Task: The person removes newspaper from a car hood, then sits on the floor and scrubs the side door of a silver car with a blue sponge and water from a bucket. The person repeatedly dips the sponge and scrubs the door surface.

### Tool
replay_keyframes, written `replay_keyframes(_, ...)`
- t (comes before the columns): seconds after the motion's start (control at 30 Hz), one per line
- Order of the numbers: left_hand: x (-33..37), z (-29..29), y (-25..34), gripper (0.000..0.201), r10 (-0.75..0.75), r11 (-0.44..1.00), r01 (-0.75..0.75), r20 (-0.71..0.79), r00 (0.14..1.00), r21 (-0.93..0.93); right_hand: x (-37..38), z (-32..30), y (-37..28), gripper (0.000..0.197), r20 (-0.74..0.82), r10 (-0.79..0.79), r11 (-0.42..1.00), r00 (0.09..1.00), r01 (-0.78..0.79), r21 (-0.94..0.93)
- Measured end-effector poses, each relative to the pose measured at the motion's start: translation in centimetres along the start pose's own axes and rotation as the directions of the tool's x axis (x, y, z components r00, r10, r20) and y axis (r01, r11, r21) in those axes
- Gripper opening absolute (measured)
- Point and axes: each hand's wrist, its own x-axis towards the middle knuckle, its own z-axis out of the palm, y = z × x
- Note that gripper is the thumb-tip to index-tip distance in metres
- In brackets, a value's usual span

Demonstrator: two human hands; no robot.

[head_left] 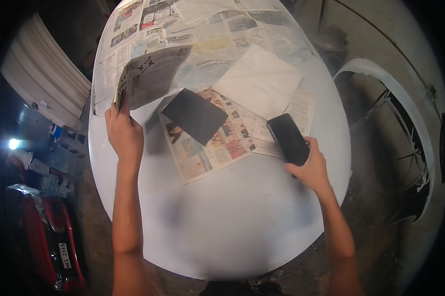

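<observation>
At the left, my left hand (125, 133) grips a folded newspaper (156, 74) by its lower edge, holding it upright above the white surface. A black smartphone (287, 138) lies in my right hand (311, 167), fingers and thumb closed round its lower end, its dark screen facing up. Between the hands, a dark square sheet (195, 116), perhaps sandpaper, rests on a printed newspaper page (193, 165). To its right, an off-white square sheet or cloth (258, 79) lies partly over more newsprint (301, 111).
The rounded white panel (212, 212) in front of me is covered with newspaper sheets (222, 37) at its far end. On the right, a white curved car part (424, 108) leans near the wall. A red car bumper (33, 232) with a plate stands lower left; a person (33, 163) is beyond it.
</observation>
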Motion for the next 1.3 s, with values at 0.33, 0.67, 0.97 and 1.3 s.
replay_keyframes(0.33, 0.5, -1.6, 3.9, 0.069, 0.008, 0.996, -0.010, -0.016, 1.000, -0.087, 9.0, 12.0, -2.4, 0.098, -0.005, -0.151, 0.988, 0.988, 0.151, 0.038)
replay_keyframes(0.67, -0.1, -6.1, -0.9, 0.053, -0.079, 0.993, 0.080, 0.018, 0.997, -0.090, 8.6, 15.2, -1.9, 0.087, -0.330, -0.123, 0.990, 0.936, 0.139, 0.025)
replay_keyframes(0.97, 0.1, -7.3, -2.5, 0.049, -0.150, 0.987, 0.154, 0.071, 0.986, -0.052, 10.0, 16.3, -0.8, 0.087, -0.238, -0.183, 0.983, 0.954, 0.174, -0.058)
replay_keyframes(1.3, 5.6, -4.7, 7.6, 0.031, 0.054, 0.998, -0.053, -0.031, 0.998, 0.042, 9.5, 16.0, 0.2, 0.093, -0.234, -0.134, 0.991, 0.963, 0.130, -0.032)
